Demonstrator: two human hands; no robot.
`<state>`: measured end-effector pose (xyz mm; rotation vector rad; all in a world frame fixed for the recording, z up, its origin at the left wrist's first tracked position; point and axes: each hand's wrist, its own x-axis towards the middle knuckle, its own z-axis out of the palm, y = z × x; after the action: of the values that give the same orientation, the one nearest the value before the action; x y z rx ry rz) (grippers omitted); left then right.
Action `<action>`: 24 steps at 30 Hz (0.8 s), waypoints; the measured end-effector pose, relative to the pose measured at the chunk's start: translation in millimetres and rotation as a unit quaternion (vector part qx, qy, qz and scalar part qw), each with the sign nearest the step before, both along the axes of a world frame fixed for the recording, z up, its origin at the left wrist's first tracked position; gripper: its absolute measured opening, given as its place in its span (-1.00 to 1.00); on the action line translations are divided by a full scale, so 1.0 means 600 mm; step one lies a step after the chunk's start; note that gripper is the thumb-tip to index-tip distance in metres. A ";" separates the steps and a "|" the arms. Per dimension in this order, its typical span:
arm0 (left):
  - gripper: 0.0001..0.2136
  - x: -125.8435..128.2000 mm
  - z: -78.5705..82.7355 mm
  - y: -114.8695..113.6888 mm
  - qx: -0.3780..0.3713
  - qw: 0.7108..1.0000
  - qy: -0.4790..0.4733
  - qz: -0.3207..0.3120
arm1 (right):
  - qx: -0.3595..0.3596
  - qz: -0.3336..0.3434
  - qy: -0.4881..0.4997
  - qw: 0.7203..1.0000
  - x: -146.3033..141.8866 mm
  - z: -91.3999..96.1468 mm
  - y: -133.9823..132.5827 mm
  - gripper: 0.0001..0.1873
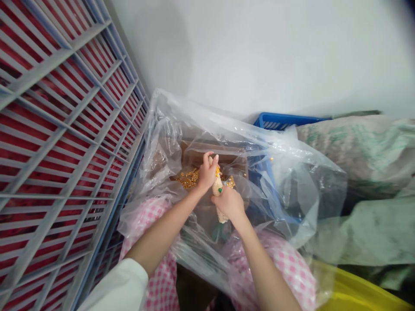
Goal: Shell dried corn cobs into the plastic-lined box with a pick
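Both forearms reach forward and inward, meeting at the corn cob (216, 183), which is held between the person's knees, over a cardboard box (214, 154). The cob slants, its far end tipped slightly left. The left forearm comes from the near left of the cob, out of a white sleeve (118, 287); the right one comes from its near right, bare as far as it shows.

The left hand (207, 175) is clamped on the cob's far end, its thumb along the side and a bent finger over the top. The right hand (229, 202) is closed round the cob's nearer half, whose tip sticks out below the palm. Much of the cob looks stripped pale, with some yellow grains near the left thumb. Loose kernels (188, 178) lie beyond and left of the cob, with a few more just to its right.

A small green piece (220, 190) shows at the right hand, against the cob; whether it is a tool's end or something worn, I cannot tell. The fingers under the cob are hidden. Clear plastic sheeting (292, 190) blurs much around it, including the box's edges. The right elbow is cut off.
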<state>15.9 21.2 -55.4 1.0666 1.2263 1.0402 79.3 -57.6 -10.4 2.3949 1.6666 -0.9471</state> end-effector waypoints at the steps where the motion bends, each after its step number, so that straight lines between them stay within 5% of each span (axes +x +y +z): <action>1: -0.63 0.000 0.007 -0.002 -0.022 1.000 -0.019 -0.007 | 0.000 -0.003 0.003 1.000 0.004 0.005 0.002 -0.69; 5: -0.60 -0.005 0.044 -0.015 -0.159 0.976 -0.072 -0.129 | 0.039 -0.032 -0.009 0.999 0.020 0.023 0.010 -0.66; 7: -0.63 -0.008 0.057 -0.019 -0.165 0.968 -0.070 -0.175 | 0.064 -0.036 0.004 0.997 0.025 0.029 0.011 -0.65; 14: -0.69 -0.006 0.070 -0.022 -0.098 0.973 -0.134 -0.159 | 0.104 -0.045 0.173 0.978 0.035 0.032 0.009 -0.87; 24: -0.70 -0.004 0.061 -0.027 -0.066 0.984 -0.095 -0.136 | 0.107 -0.102 0.271 0.951 0.035 0.019 0.006 -0.92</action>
<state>13.4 5.1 -18.8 0.9759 0.9509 0.8173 100.5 -54.1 0.9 2.6530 1.7716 -1.6653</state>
